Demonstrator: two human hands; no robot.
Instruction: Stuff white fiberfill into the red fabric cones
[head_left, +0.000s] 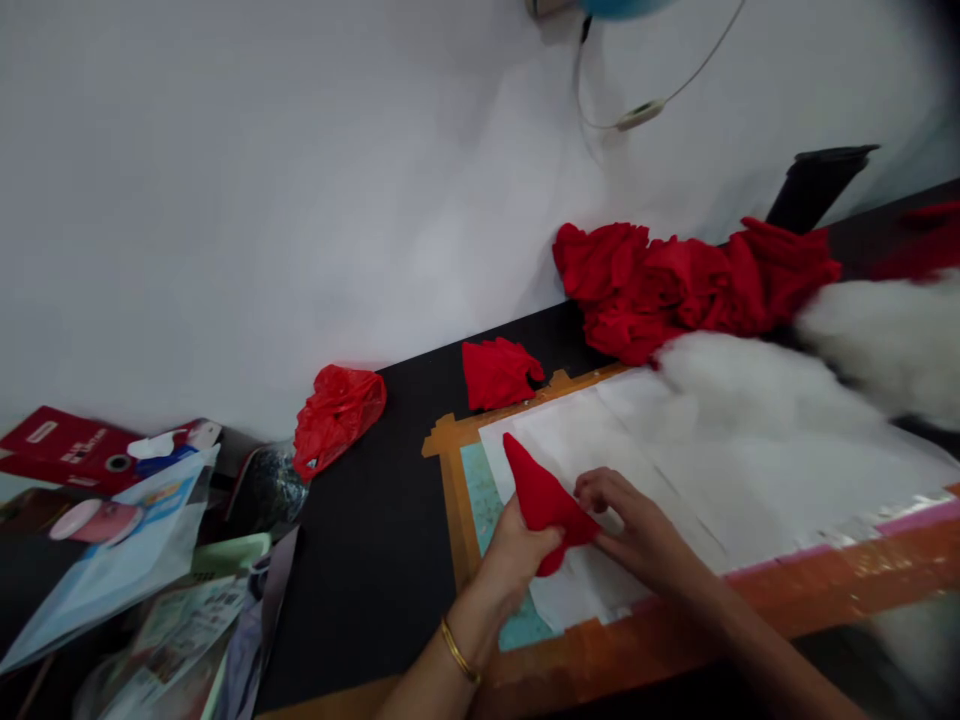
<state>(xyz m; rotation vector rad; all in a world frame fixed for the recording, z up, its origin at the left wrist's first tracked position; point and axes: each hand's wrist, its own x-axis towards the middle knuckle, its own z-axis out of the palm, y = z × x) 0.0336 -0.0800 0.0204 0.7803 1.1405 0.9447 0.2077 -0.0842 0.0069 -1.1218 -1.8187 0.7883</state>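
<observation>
A red cone-shaped piece of cloth [538, 492] points up and to the left over white paper sheets [600, 440]. My left hand [514, 555], with a gold bangle at the wrist, grips the cone's lower part from the left. My right hand [637, 530] pinches the cone's wide open end from the right. The sheets lie on a mat [480, 500] with an orange-brown taped border on a black table [375, 560].
A small folded red cloth [496, 372] and a red plastic bag [335, 415] lie beyond the mat. A heap of red cloth [690, 285] and white fluffy stuffing [810, 380] fill the right. Packets, papers and a red box [67, 450] clutter the left.
</observation>
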